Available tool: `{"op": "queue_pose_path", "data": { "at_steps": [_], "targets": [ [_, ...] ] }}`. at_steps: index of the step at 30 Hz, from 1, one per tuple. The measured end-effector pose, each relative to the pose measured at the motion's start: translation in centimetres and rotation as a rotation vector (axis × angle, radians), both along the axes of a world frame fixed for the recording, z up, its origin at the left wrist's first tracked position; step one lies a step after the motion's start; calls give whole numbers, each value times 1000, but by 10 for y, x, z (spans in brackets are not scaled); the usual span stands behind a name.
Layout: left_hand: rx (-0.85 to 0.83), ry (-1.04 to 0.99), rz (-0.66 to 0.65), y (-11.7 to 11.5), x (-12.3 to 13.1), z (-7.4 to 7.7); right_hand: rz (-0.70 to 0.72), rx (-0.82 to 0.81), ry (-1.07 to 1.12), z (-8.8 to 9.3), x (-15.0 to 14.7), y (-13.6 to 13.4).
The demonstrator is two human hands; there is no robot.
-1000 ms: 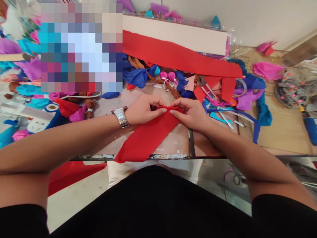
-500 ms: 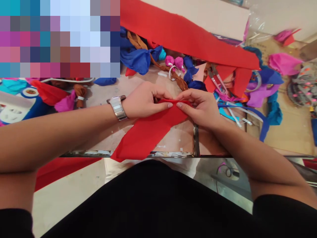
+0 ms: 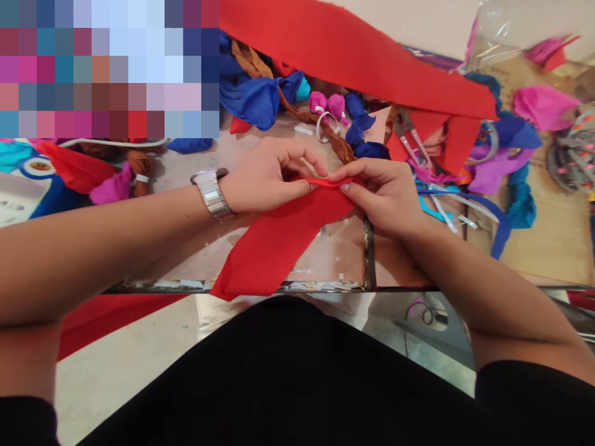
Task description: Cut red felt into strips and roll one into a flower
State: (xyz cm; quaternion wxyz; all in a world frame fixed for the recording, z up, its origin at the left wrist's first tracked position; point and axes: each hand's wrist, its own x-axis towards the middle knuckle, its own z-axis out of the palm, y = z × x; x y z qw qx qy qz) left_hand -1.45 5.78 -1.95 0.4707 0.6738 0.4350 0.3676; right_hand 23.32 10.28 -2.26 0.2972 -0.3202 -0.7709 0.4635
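Note:
A strip of red fabric [image 3: 283,241] hangs from my fingers toward the table's front edge, its upper edge gathered into a narrow fold. My left hand [image 3: 267,176], with a metal watch [image 3: 211,193] on the wrist, has its thumb on the fold's left part; the forefinger is curved above it. My right hand [image 3: 385,192] pinches the fold's right part between thumb and forefinger. Beyond my hands lie two tied pink fabric balls [image 3: 326,104] and a white looped strip [image 3: 325,129].
A long red cloth [image 3: 362,56] stretches across the back. Blue fabric [image 3: 253,99] lies behind my left hand. To the right are scissors [image 3: 411,142], a blue strip [image 3: 499,226], purple cloth [image 3: 504,170] and pink cloth [image 3: 543,108]. The upper left is pixelated.
My left thumb and forefinger have spread a little and shifted left from the middle of the fold. The right hand keeps its pinch; the view has moved slightly.

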Motion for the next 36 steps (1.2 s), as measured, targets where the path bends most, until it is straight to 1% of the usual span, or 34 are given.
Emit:
{"op": "queue_pose_path", "data": {
  "at_steps": [3, 10, 14, 23, 36],
  "targets": [
    [7, -11, -14, 1, 1, 1, -16, -29, 29, -1, 0, 0],
    [77, 45, -46, 2, -5, 2, -20, -61, 38, -1, 4, 1],
    [48, 23, -79, 1, -7, 2, -27, -53, 23, 0, 4, 1],
    [-6, -14, -67, 1, -3, 2, -18, 34, -36, 1, 2, 1],
    [-22, -24, -52, 1, 0, 3, -14, 31, -33, 4, -1, 0]
  ]
}}
